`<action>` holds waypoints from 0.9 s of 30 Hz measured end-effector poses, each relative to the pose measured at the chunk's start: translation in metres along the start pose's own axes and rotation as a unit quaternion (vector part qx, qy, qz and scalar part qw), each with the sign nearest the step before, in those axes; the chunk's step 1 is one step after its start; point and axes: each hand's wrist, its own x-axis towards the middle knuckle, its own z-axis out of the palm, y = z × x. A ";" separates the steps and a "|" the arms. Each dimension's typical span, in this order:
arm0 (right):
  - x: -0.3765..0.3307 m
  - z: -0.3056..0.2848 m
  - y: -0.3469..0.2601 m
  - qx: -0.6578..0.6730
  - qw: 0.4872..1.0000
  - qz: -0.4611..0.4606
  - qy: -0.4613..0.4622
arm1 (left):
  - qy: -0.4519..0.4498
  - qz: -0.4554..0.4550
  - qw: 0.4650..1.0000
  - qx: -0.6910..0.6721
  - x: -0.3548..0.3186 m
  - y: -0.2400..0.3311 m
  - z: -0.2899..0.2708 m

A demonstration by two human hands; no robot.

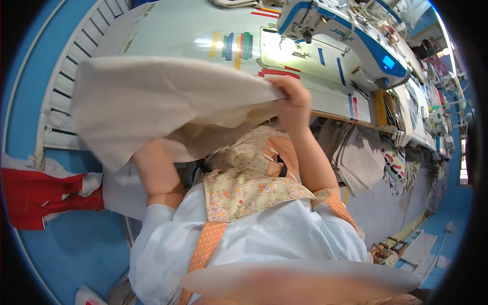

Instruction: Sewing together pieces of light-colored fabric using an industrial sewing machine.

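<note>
The right hand is pinching the corner of the cream woven cloth panel raised above the pale sewing table, the left hand's grip being hidden beneath; keeping tension even should prevent creasing.

Bright, even light fills the scene, with a hard white glare patch on the pale green bench beside the sewing machine and blown-out daylight at the far right edge. The beige cloth casts soft shadow underneath itself and is slightly motion-blurred at its lower left edge. Strong fisheye bending and black vignette at the corners; a blurred, out-of-focus pale band crosses the bottom.
</note>
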 end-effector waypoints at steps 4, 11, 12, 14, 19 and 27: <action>-0.016 0.009 -0.011 -0.013 0.985 0.004 -0.172 | -0.022 -0.006 0.999 -0.037 -0.037 0.013 -0.052; -0.032 0.014 0.034 0.157 0.909 0.379 -0.075 | -0.105 -0.041 0.866 0.487 0.128 -0.107 0.000; -0.037 0.010 0.044 0.162 0.879 0.445 -0.052 | -0.127 -0.067 0.873 0.466 0.127 -0.114 0.039; -0.049 0.002 0.058 0.188 0.854 0.486 -0.011 | -0.190 -0.021 0.848 0.495 0.115 -0.115 0.078; -0.025 -0.039 0.041 -0.075 0.855 0.481 -0.180 | -0.235 -0.101 0.848 0.465 0.116 -0.066 0.093; 0.034 0.022 0.072 -0.202 0.966 -0.036 -0.156 | -0.270 -0.144 0.785 0.538 0.102 -0.075 0.087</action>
